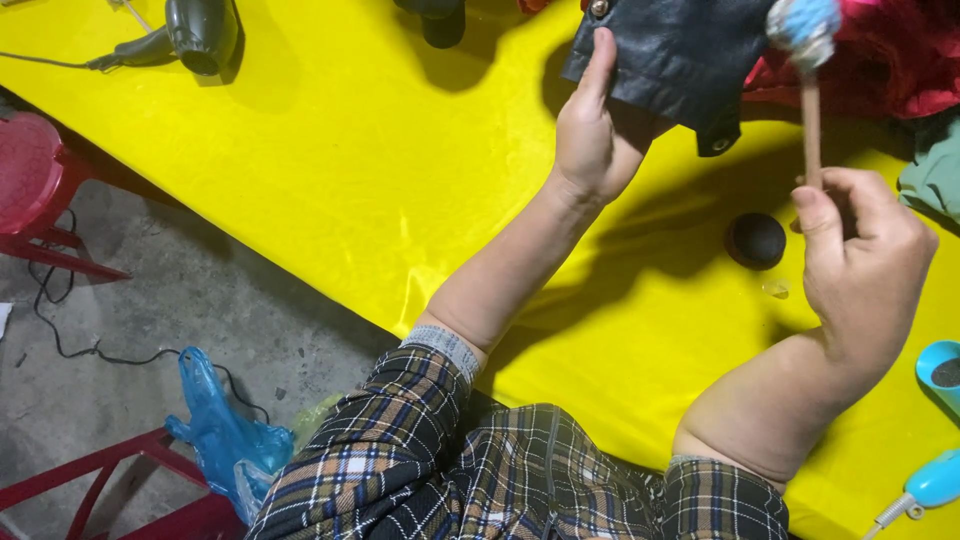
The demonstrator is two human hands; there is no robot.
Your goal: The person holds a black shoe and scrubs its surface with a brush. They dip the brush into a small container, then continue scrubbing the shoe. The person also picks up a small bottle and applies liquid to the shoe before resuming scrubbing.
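Over the yellow table (330, 200), seen from the head camera, both bare hands work at the far right of the view. The left hand (595, 130) grips the lower edge of a dark leather garment (680, 50), thumb stretched up along the front of the flap and the other fingers tucked behind it, out of sight. The right hand (860, 265) is curled shut around the bottom of a thin wooden stick (811, 130), thumb pressed against its side.

That stick stands almost upright in the view, its long axis running away from the person, and its far end carries a blue and white padded head (803, 28) that sits just beside the garment's right edge, near touching; whether it makes contact I cannot tell. The garment lies just beyond the left hand, which is the nearer of the two; only the stick's tip reaches it from the right.

A small dark round pot (755, 240) sits on the table between the two forearms, apart from both. A dark hair dryer (195, 35) lies well off to the left.

The garment's upper part is cut off by the frame, as are the red cloth (890, 60) behind it and a turquoise object (940, 370) at the right edge.
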